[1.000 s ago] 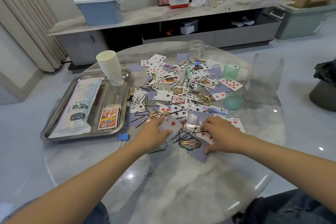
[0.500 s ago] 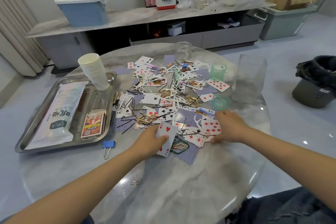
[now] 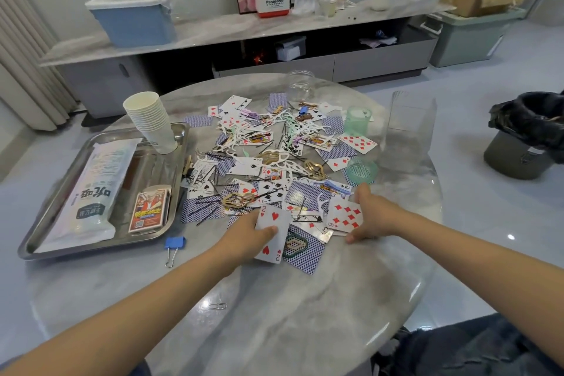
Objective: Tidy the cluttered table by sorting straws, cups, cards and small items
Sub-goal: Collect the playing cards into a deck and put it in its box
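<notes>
Gripping cards (image 3: 272, 232) near table edge (image 3: 428, 278)

Round marble table (image 3: 274, 330). A steel tray (image 3: 36, 241) is set at nine o'clock, a blue binder clip (image 3: 174, 243) just beside its near corner. Scattered playing cards (image 3: 357, 143) are spread across the centre. A clear jar (image 3: 300, 87) is placed at twelve o'clock, a green cup (image 3: 357, 120) at two, and a paper clip (image 3: 218, 306) at six.

We cannot see the left hand's (image 3: 244, 236) fingers behind the two of hearts (image 3: 272, 233), and both elbows leave the frame's bottom.
</notes>
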### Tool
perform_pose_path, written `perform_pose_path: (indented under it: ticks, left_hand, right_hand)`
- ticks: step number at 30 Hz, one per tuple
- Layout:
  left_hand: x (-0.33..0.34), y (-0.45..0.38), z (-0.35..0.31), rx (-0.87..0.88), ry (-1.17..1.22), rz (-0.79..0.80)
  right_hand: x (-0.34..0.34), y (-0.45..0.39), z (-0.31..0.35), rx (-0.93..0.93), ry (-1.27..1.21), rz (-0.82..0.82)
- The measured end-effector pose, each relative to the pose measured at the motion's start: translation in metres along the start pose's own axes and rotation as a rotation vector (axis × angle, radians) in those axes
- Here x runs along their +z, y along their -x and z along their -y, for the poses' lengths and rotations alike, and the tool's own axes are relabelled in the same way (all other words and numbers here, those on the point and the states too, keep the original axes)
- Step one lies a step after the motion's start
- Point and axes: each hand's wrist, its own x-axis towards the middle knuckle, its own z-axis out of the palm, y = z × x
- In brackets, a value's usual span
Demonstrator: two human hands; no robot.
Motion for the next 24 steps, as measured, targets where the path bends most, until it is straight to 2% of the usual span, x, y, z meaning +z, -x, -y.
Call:
perform_pose_path:
  ticks: [3,5,8,9,11,14,17,19,21,24]
  left_hand:
    - [0.005,0.004,-0.004,-0.112,0.338,-0.026]
    - [0.012,0.008,-0.009,-0.15,0.516,-0.009]
    - [0.02,0.008,-0.017,-0.139,0.792,0.058]
    - [0.022,0.007,-0.02,-0.123,0.877,0.093]
    - [0.025,0.001,-0.024,-0.08,0.953,0.146]
    - [0.028,-0.009,-0.02,-0.035,0.776,0.02]
    - [0.022,-0.02,-0.011,-0.106,0.624,-0.1]
    - [0.017,-0.023,-0.009,-0.1,0.571,-0.131]
    - [0.012,-0.027,-0.009,-0.061,0.516,-0.161]
    - [0.004,-0.03,-0.008,-0.044,0.471,-0.2]
  right_hand:
    - [-0.001,0.006,0.004,-0.016,-0.144,-0.033]
    - [-0.01,0.01,0.011,-0.005,-0.35,-0.083]
    - [-0.019,0.021,0.03,0.014,-0.861,0.013]
    - [-0.016,0.025,0.038,0.01,-0.958,0.051]
    - [-0.002,0.028,0.05,-0.011,-1.002,0.092]
    - [0.013,0.025,0.057,-0.077,-0.875,0.044]
    - [0.006,0.004,0.038,-0.143,-0.313,-0.173]
    - [0.001,-0.012,0.025,-0.151,-0.039,-0.189]
    - [0.0,-0.026,0.023,-0.236,0.07,-0.2]
    - [-0.003,-0.045,0.037,-0.349,0.104,-0.225]
